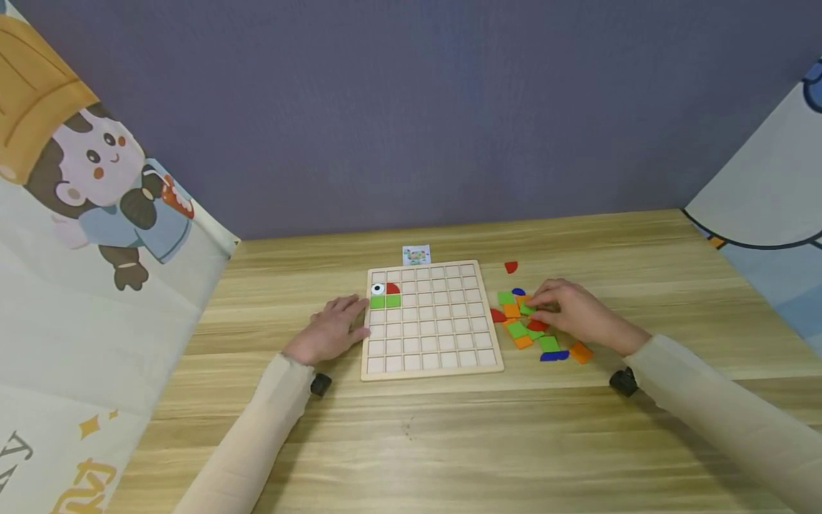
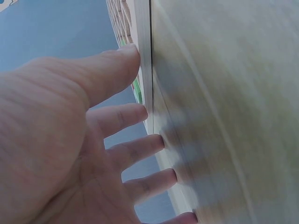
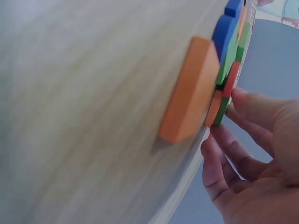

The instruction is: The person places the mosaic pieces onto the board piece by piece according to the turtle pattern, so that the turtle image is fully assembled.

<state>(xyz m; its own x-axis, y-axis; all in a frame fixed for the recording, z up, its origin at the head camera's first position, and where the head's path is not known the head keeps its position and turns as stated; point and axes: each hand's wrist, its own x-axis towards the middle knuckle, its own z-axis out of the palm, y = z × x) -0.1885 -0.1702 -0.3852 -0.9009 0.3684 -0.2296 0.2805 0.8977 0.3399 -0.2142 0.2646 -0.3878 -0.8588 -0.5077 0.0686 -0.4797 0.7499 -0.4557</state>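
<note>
A pale wooden grid board (image 1: 437, 318) lies on the table. At its upper left sit a white eye tile (image 1: 377, 289), a red quarter-round tile (image 1: 392, 288) and two green square tiles (image 1: 385, 301). My left hand (image 1: 330, 330) rests at the board's left edge, thumb and fingers spread and fairly straight. On the right, my right hand (image 1: 571, 310) reaches into a pile of loose tiles. Its thumb and fingertips are around a green tile (image 1: 526, 310), close by a red tile (image 1: 538, 325); whether they pinch the green one I cannot tell.
Orange tiles (image 1: 581, 353), blue tiles (image 1: 554, 355) and several green ones lie beside the board's right edge, some overlapping. A red tile (image 1: 510, 267) lies apart, farther back. Behind the board is a small picture card (image 1: 417, 255). A dark panel (image 1: 437, 128) rises at the table's back.
</note>
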